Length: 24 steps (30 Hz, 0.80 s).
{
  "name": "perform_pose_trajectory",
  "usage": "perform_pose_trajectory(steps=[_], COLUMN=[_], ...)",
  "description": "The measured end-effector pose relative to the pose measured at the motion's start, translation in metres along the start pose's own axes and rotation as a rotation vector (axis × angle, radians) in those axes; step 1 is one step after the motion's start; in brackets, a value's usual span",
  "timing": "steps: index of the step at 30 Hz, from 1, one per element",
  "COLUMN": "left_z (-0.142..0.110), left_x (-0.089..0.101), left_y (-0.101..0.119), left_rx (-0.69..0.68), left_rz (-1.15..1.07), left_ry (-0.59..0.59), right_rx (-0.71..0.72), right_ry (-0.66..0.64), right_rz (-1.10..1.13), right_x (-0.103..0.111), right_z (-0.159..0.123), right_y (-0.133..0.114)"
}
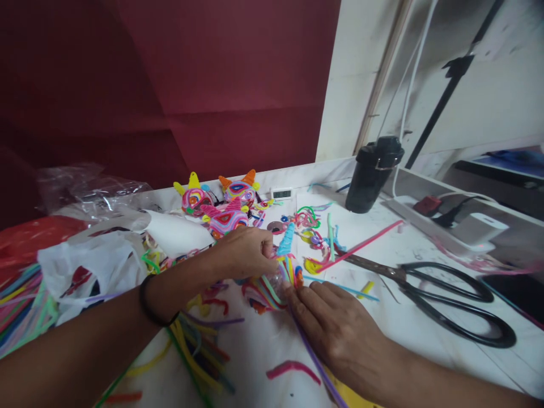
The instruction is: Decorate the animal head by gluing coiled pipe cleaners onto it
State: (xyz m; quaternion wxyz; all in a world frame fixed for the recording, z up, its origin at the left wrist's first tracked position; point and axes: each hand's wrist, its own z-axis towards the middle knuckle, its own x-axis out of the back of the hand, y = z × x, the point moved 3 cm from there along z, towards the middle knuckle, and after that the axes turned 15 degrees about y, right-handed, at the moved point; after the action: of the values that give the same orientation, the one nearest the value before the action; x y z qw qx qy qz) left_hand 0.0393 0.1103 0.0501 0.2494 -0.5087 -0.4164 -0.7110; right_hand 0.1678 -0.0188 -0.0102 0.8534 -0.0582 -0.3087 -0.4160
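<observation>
My left hand [244, 252] reaches in from the left with its fingers pinched on a multicoloured pipe-cleaner figure [278, 280] that has a light blue horn [287, 241]. My right hand [329, 320] lies beside it with fingers stretched flat, the fingertips pressing on the figure's edge and on a purple pipe cleaner [317, 362] that runs under the hand. A black band sits on my left wrist.
Several finished horned pipe-cleaner figures [221, 207] stand behind. Large black scissors [442, 294] lie to the right, a black cup [372, 173] and a power strip [429, 218] further back. Plastic bags [100, 258] and loose pipe cleaners [199, 340] cover the left. A pink pipe cleaner [361, 243] lies ahead.
</observation>
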Motion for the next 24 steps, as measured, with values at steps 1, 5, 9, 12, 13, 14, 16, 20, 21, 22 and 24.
perform_pose_trajectory(steps=[1,5,9,12,13,14,16,20,21,22,24], left_z=[0.000,-0.001,-0.005,-0.009,-0.010,-0.012,-0.014,-0.015,-0.016,-0.016,-0.016], left_x=[-0.001,-0.002,-0.001,0.001,0.003,0.004,0.006,0.009,0.009,0.008,0.008], left_y=[-0.001,-0.003,-0.005,-0.006,-0.006,-0.006,-0.005,-0.005,-0.005,-0.005,-0.004], left_rx=[-0.002,-0.007,0.010,0.007,0.001,-0.003,-0.002,-0.004,-0.006,-0.007,-0.006], left_rz=[-0.008,-0.066,-0.132,-0.198,-0.218,-0.234,-0.245,-0.229,-0.226,-0.222,-0.214], left_ry=[0.005,0.008,-0.004,-0.032,-0.041,-0.049,-0.061,-0.057,-0.055,-0.052,-0.047], right_rx=[-0.003,-0.011,-0.007,-0.003,-0.003,-0.002,-0.004,-0.003,-0.002,-0.002,0.002], right_ry=[0.001,0.005,-0.001,-0.011,-0.011,-0.010,0.000,0.039,0.044,0.050,0.047], right_rz=[0.006,0.021,0.019,0.025,0.025,0.026,0.028,0.026,0.023,0.017,0.009], right_x=[0.000,0.000,0.000,-0.001,-0.001,-0.002,-0.002,-0.001,0.000,0.000,0.001], right_z=[0.000,-0.001,-0.002,-0.002,-0.002,-0.002,-0.002,-0.002,-0.002,-0.002,-0.002], right_y=[0.001,0.005,0.008,0.008,0.008,0.008,0.008,0.009,0.009,0.010,0.011])
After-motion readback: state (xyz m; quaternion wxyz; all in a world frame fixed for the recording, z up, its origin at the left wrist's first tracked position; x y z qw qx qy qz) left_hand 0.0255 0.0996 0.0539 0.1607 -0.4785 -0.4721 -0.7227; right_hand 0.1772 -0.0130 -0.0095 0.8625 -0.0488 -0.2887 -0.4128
